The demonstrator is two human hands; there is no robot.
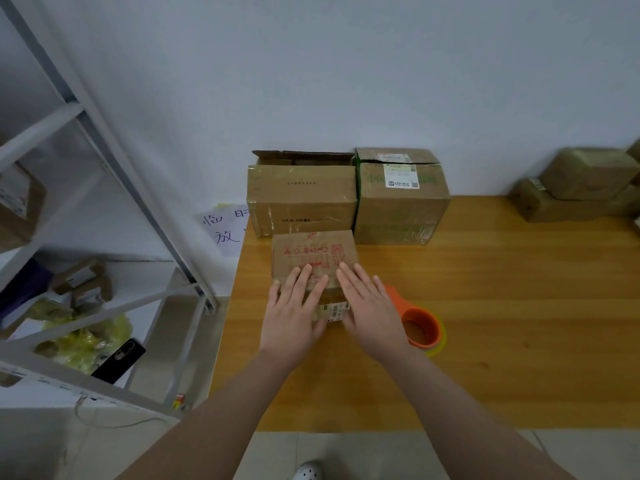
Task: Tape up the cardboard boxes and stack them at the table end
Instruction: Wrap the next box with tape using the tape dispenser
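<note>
A small cardboard box with red print [313, 252] sits on the wooden table [502, 306] near its left end. My left hand [294, 313] and my right hand [370, 313] both lie flat on the box's top with straight fingers, side by side. Just right of my right hand lies an orange tape dispenser [420, 329] on the table. Behind the small box stand two bigger cardboard boxes against the wall: a plain one with an open rear flap [301, 199] and one with green print and a label [401, 202].
More cardboard boxes [581, 188] are piled at the table's far right. A white metal shelf rack [104, 202] stands to the left, with small parcels, yellow bags and a black phone [119, 360]. A handwritten paper note [225, 230] hangs beside the table.
</note>
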